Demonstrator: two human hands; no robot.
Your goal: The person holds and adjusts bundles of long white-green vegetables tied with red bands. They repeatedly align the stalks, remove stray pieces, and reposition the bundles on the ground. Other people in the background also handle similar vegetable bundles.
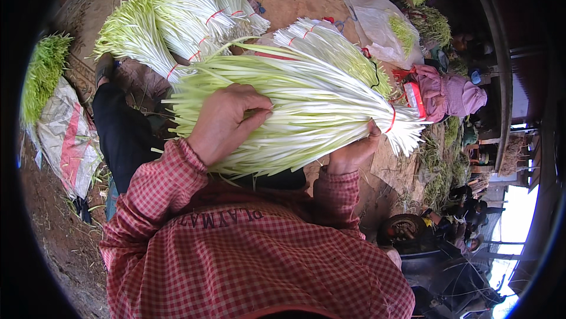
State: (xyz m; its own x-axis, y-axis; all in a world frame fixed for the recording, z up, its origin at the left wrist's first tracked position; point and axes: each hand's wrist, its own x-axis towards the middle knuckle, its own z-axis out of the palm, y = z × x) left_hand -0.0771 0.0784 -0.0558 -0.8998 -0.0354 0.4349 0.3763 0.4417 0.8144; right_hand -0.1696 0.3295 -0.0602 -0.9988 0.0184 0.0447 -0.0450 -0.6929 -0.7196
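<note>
A large bundle of long, pale green-and-white leaves, like blanched chives, lies across in front of me, its white ends to the right. A red band ties it near those ends. My right hand grips the lower edge beside the band, thumb on top and fingers partly hidden beneath. Over the greener part, my left hand has its thumb and forefinger nearly meeting at the tips; whether a leaf is pinched there cannot be told. Behind lie more banded bundles and another banded pile.
At the left, a woven sack with a red stripe lies by greener leaves. A clear plastic sheet is spread at the upper right. A person in pink is beyond the bundle. A round dark container stands at the lower right.
</note>
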